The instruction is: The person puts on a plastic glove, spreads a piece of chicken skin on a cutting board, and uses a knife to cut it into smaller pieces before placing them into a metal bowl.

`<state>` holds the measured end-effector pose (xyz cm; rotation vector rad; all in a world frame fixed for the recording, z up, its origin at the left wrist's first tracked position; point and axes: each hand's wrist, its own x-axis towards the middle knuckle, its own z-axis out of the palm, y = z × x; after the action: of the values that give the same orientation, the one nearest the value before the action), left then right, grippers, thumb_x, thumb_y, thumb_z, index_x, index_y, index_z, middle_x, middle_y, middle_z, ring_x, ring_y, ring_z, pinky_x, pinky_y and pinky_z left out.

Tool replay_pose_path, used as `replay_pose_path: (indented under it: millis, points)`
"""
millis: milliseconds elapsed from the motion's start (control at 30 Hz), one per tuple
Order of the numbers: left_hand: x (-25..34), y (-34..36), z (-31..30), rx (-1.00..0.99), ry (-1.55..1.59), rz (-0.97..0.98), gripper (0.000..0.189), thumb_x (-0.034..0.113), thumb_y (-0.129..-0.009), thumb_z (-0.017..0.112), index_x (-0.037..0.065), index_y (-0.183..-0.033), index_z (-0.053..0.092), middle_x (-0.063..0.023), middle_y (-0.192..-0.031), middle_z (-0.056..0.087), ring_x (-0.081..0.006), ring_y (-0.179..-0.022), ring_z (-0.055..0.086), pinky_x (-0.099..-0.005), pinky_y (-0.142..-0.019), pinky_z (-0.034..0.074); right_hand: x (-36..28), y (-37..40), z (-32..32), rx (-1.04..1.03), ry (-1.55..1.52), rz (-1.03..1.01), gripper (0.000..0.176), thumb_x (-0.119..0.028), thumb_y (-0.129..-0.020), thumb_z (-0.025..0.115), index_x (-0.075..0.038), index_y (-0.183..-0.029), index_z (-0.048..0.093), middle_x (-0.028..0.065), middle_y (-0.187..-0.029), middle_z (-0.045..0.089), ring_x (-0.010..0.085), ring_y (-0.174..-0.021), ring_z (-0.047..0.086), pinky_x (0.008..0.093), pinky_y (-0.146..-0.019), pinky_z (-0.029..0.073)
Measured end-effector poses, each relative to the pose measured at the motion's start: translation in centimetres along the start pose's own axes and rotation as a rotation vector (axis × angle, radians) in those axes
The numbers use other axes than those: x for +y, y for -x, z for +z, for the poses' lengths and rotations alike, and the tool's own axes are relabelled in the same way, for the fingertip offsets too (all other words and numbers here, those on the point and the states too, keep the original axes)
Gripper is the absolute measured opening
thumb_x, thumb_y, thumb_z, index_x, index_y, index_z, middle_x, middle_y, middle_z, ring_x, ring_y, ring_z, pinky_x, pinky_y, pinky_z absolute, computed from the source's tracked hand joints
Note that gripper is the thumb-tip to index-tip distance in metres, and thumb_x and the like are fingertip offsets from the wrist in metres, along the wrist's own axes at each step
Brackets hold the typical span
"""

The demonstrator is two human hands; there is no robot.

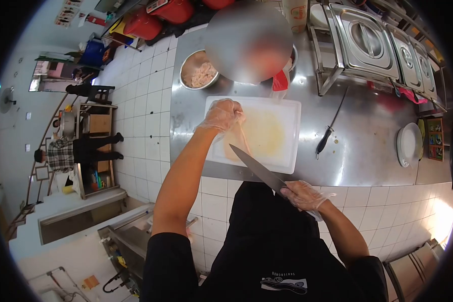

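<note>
My left hand point(222, 116), in a clear plastic glove, is closed on the upper end of a pale piece of raw meat point(243, 138). The meat hangs down over the white cutting board point(289, 113), whose middle is stained yellowish. In my right hand point(302, 195), also gloved, is the handle of a large kitchen knife point(259, 168). Its blade slants up and left across the board's near edge, with the tip close to the lower end of the meat.
A steel bowl point(184, 70) of pale meat pieces stands behind the board, near a red-and-clear bag point(281, 80). Right of the board lies a black-handled honing steel point(326, 138). Farther right are white plates point(409, 145) and lidded steel pans point(365, 40). A blurred patch hides the back.
</note>
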<state>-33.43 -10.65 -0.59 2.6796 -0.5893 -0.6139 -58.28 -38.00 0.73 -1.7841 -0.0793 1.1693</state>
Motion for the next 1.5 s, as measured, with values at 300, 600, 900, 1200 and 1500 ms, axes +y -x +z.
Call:
replay_pose_path:
  millis: [300,600,900,1200,1500]
  points:
    - [-0.6,-4.0,1.8,-0.171,0.041,0.190,0.015,0.016,-0.090,0.070,0.006,-0.099,0.078,-0.0190,-0.097,0.076,-0.0402,-0.096,0.072,-0.0463,-0.088,0.056,1.7,-7.1,2.5,0.050,-0.284,0.100,0.049,-0.040,-0.114,0.039,0.002,-0.095,0.056,0.0077,-0.062,0.053,0.0195,-0.048,0.059,0.0385,-0.052,0.051]
    - [-1.9,-6.8,2.0,-0.254,0.215,0.409,0.012,0.013,-0.089,0.069,0.005,-0.094,0.075,-0.0203,-0.094,0.075,-0.0425,-0.092,0.070,-0.0491,-0.087,0.054,-0.2,-6.0,6.1,0.112,-0.443,0.275,0.057,-0.050,-0.113,0.044,-0.002,-0.085,0.054,0.0067,-0.056,0.051,0.0177,-0.047,0.057,0.0354,-0.050,0.049]
    - [-3.2,-8.4,1.3,-0.217,0.225,0.518,0.010,0.010,-0.089,0.065,0.003,-0.087,0.071,-0.0212,-0.091,0.073,-0.0451,-0.090,0.068,-0.0522,-0.085,0.052,-3.9,-5.2,7.2,0.216,-0.390,0.388,0.054,-0.048,-0.112,0.048,-0.002,-0.084,0.055,0.0046,-0.056,0.048,0.0176,-0.049,0.055,0.0364,-0.050,0.048]
    - [-4.9,-9.0,2.5,-0.045,0.226,0.556,0.014,0.015,-0.094,0.065,0.002,-0.096,0.069,-0.0220,-0.093,0.071,-0.0442,-0.094,0.067,-0.0522,-0.084,0.052,-4.0,-5.4,7.7,0.243,-0.333,0.434,0.054,-0.047,-0.112,0.049,-0.001,-0.086,0.058,0.0096,-0.059,0.053,0.0218,-0.051,0.058,0.0401,-0.053,0.049]
    - [-5.4,-8.3,2.6,0.056,0.196,0.535,0.013,0.014,-0.096,0.063,0.002,-0.097,0.068,-0.0220,-0.093,0.069,-0.0448,-0.093,0.066,-0.0533,-0.084,0.052,-4.5,-5.1,7.2,0.268,-0.231,0.429,0.055,-0.047,-0.111,0.049,0.003,-0.092,0.060,0.0202,-0.072,0.059,0.0365,-0.069,0.062,0.0504,-0.069,0.049]
